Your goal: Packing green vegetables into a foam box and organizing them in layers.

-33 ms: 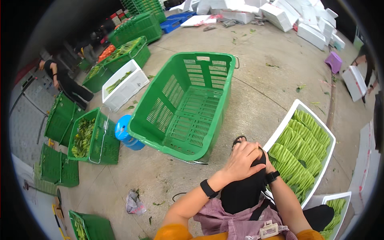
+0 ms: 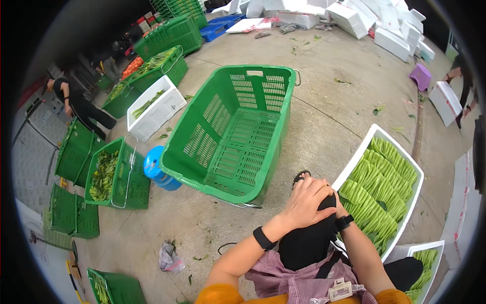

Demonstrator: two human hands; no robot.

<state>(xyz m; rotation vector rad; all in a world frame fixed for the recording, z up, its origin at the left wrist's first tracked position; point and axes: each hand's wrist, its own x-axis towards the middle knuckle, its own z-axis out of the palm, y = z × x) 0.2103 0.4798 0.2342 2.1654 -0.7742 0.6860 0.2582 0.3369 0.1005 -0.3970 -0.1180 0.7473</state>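
My left hand (image 2: 306,203) lies over my raised, black-clad knee, fingers stretched out and thumb apart, holding nothing. Against the knee's other side is my right hand (image 2: 340,206); its fingers are mostly hidden behind the knee and the left hand. Just right of it stands a white foam box (image 2: 416,188) packed with rows of green vegetable stalks (image 2: 380,185). In front of me, a large green plastic crate (image 2: 275,172) with slotted walls and wire handles holds nothing. Neither hand touches the box or the crate.
A blue canister (image 2: 161,169) touches the crate's left side. Farther left are a white foam box (image 2: 167,112) and green crates of leafy vegetables (image 2: 104,175). Foam boxes (image 2: 349,19) are heaped at the back. People stand at far left (image 2: 81,106) and far right, near a purple stool (image 2: 420,77).
The whole scene sits very slightly farther left in the picture. Both hands stay on the knee.
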